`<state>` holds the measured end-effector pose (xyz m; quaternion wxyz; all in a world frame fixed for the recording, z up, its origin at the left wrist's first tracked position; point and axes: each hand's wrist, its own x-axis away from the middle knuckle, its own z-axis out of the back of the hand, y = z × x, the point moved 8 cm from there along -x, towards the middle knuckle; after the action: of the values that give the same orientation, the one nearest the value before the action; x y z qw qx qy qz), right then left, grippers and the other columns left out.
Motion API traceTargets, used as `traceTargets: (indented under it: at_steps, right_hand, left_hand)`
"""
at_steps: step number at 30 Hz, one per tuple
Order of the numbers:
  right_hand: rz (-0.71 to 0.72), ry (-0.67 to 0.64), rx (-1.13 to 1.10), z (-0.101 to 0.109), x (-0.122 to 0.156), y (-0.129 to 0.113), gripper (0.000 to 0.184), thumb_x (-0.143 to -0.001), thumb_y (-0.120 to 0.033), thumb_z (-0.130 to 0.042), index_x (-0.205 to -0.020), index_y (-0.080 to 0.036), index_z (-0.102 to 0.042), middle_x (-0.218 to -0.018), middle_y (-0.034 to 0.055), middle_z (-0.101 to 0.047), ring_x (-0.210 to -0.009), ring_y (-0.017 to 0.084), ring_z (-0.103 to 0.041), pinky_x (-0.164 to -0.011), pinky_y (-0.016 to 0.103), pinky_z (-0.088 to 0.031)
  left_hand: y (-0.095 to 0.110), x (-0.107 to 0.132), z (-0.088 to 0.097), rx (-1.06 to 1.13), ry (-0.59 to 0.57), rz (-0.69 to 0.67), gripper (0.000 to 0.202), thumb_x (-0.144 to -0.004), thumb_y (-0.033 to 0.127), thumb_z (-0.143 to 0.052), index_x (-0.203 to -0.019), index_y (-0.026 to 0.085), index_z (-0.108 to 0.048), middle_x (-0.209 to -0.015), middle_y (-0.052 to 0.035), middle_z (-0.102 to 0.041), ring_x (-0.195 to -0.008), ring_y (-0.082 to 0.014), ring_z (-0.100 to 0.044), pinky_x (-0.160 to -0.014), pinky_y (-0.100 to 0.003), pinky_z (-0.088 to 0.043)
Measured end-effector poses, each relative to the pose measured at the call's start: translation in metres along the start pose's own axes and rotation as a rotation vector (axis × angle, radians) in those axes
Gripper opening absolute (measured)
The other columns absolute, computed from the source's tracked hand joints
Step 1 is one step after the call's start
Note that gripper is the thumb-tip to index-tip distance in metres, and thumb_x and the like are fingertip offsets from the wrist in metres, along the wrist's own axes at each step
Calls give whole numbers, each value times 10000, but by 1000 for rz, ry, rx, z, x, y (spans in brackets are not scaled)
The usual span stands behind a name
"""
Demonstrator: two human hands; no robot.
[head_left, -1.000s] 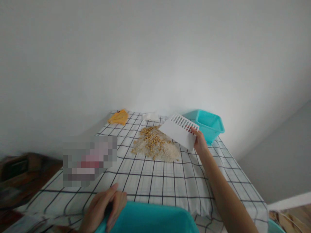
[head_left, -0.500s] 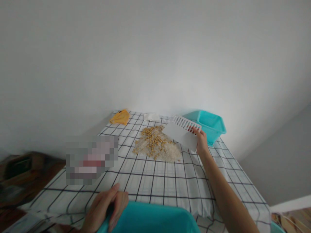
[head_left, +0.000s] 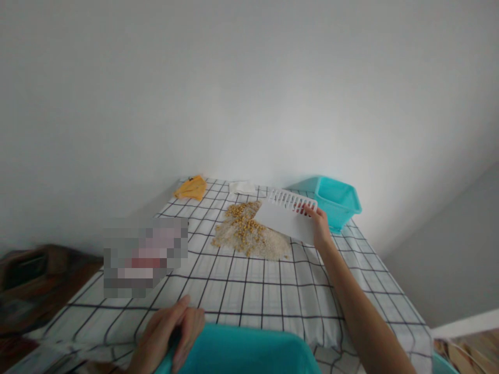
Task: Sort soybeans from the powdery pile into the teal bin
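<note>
My right hand [head_left: 320,228] is closed around the slotted edge of a flat white plastic board [head_left: 286,218]. The board tilts over the right side of a spread pile of pale grains and yellow beans [head_left: 247,234], covering part of it. I cannot tell whether its lower edge touches the grains. In the foreground my left hand [head_left: 169,332] wraps around the left rim of a turquoise basin [head_left: 253,335], which runs out of view at the bottom.
A second turquoise basin [head_left: 339,200] stands at the back right. Along the table's far side lie a yellow cloth or bag [head_left: 192,188] and a white folded piece [head_left: 242,187]. A pixelated package [head_left: 146,257] lies left on the checked tablecloth [head_left: 234,291].
My right hand has moved slightly left with the white board, which now covers a bit more of the pile. My left hand keeps its hold on the basin rim.
</note>
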<state>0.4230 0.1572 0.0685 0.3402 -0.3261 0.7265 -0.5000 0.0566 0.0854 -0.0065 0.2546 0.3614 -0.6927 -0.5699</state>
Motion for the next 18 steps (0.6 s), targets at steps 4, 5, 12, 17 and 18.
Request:
traceTargets:
  at_steps: [4,5,12,17,18]
  right_hand:
    - [30,-34,13,-4,1,-3,298,-604,-459,-807,-722,-198,-727,-705,12,-728,-641,189,-619,-658,310,-468]
    - [29,-37,6,-4,2,-3,291,-607,-453,-806,-722,-198,-727,-707,12,-730,-644,191,-621,-662,311,-468]
    - [39,94,-31,12,-3,-5,224,-622,-397,-772,-716,-206,-704,-688,13,-716,-614,199,-602,-631,323,-441]
    - [31,203,-14,30,-10,4,200,-626,-377,-740,-718,-211,-677,-669,12,-701,-597,197,-594,-608,322,-444]
    - [25,210,-1,32,-11,7,199,-629,-376,-733,-724,-211,-678,-668,14,-702,-596,200,-596,-605,324,-447]
  left_hand:
    - [-1,0,1,28,-19,-16,656,-977,533,-368,-428,227,-557,-344,-15,-536,-389,-133,-477,-541,-294,-420]
    - [-1,1,1,29,-24,-17,656,-976,532,-372,-426,226,-556,-342,-16,-538,-391,-133,-483,-538,-293,-418]
    - [0,2,1,-44,40,9,680,-958,576,-349,-394,232,-509,-320,-25,-510,-375,-134,-462,-532,-299,-423]
    - [-1,1,2,-44,55,17,689,-951,584,-362,-374,237,-506,-319,-25,-503,-372,-132,-446,-535,-301,-431]
    - [-2,0,2,-55,34,21,697,-944,599,-359,-365,239,-498,-318,-30,-505,-370,-135,-451,-532,-304,-432]
